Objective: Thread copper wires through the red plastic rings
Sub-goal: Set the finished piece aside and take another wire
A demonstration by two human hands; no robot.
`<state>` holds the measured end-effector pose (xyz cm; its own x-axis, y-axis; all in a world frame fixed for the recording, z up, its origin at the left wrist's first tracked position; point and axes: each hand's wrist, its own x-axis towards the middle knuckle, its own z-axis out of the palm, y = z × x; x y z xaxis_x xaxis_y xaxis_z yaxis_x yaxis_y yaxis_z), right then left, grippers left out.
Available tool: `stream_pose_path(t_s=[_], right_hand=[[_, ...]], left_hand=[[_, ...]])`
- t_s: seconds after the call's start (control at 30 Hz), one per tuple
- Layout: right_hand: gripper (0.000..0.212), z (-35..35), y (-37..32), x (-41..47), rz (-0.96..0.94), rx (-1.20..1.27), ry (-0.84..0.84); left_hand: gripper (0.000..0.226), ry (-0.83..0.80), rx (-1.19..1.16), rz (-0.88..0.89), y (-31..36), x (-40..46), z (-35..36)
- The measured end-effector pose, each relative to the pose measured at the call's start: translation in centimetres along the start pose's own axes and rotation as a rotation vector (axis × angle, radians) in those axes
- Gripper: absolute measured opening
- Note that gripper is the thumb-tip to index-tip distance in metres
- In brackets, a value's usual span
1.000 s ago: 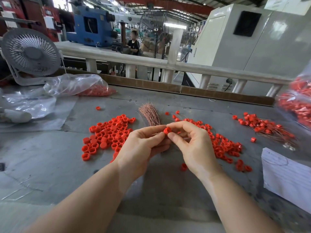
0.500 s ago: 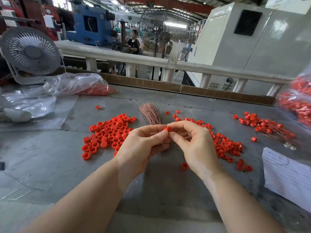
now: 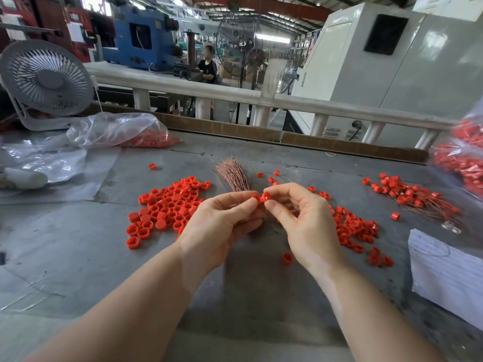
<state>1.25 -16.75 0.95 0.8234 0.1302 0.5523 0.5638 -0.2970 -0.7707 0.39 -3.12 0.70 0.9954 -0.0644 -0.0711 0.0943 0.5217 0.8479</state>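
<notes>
Red plastic rings: smooth, slightly glossy moulded plastic. Copper wires: thin bare metal strands, pinkish sheen. Table: dull grey sheet, matt, scuffed and stained. Bag: clear crinkled plastic film, shiny. Paper sheet: white, matt. Fan: grey matt plastic grille.

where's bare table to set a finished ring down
Bare table lies near-left, below the left ring pile, and between the forearms. Crowded: right pile up to the paper, and behind the hands by the wire bundle.
</notes>
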Motion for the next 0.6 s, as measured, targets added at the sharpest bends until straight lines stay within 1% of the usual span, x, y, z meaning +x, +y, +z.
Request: stream_pose_path(t_s=[0.2,0.37,0.47,0.6], right_hand=[[0.021,-0.2,0.0,0.0,-0.039,-0.105,0.045],[0.011,-0.5,-0.6,-0.2,-0.149,-0.245,0.005],[0.009,-0.7,-1.1,-0.5,-0.138,-0.34,-0.122],[0.009,-0.6,-1.0,-0.9,-0.035,-0.539,-0.405]], left_hand=[[0.009,0.034,-0.059,0.011,0.1,0.1,-0.1],[0.009,0.045,-0.119,0.036,0.2,0.0,-0.3],[0.009,0.07,-0.146,0.053,0.3,0.0,-0.4],[0.01,0.09,-0.158,0.069,0.4,0.1,-0.5]])
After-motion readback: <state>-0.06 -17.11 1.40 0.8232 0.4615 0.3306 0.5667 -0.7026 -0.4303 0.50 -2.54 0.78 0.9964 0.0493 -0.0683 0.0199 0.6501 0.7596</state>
